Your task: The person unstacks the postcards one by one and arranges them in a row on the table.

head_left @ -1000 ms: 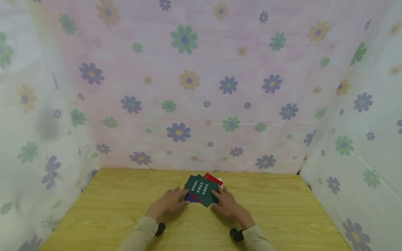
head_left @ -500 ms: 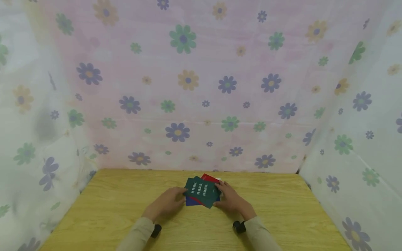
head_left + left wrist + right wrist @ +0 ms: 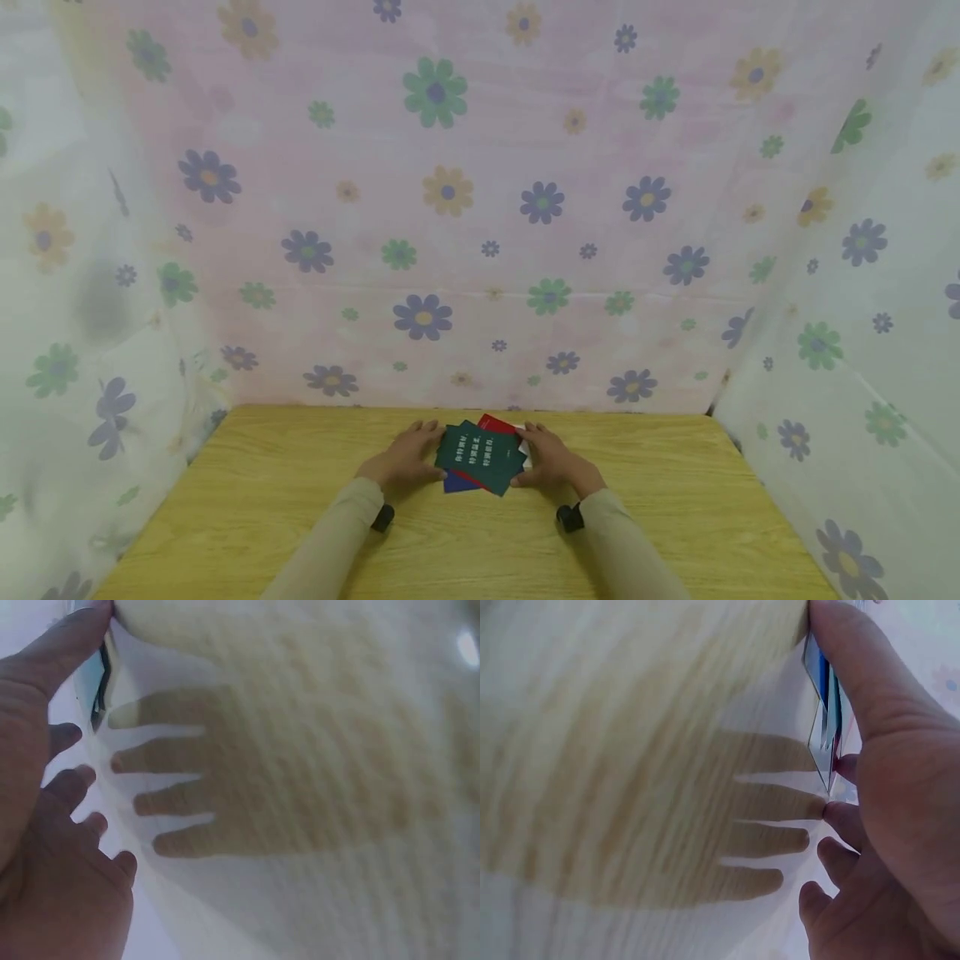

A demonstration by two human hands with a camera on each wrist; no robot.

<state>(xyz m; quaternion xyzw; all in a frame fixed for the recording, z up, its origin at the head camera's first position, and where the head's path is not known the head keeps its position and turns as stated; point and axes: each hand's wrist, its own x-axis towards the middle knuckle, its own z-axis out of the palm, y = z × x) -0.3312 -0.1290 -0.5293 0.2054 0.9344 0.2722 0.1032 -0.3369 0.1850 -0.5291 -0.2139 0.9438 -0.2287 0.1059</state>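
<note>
A loose, fanned pile of cards (image 3: 480,458) lies on the wooden table, dark green ones with white writing on top. A red card (image 3: 497,423) sticks out at the back, and a blue card (image 3: 463,482) shows at the front. My left hand (image 3: 405,458) stands at the pile's left side, fingers spread, with its thumb close to the edge. On the other side my right hand (image 3: 553,460) has thumb and forefinger at the pile's right edge. The right wrist view shows the cards edge-on (image 3: 825,712) beside the right thumb; the left wrist view shows only a small piece.
The yellow wood-grain table (image 3: 660,500) reaches back to a flower-printed curtain (image 3: 480,167), with more such cloth at both sides. A dark wrist camera (image 3: 382,518) sits under the left wrist, another camera (image 3: 570,517) under the right.
My right fingers have drawn back from the top of the green card to the pile's right edge. The left hand has spread along the left edge. The top card has turned slightly.
</note>
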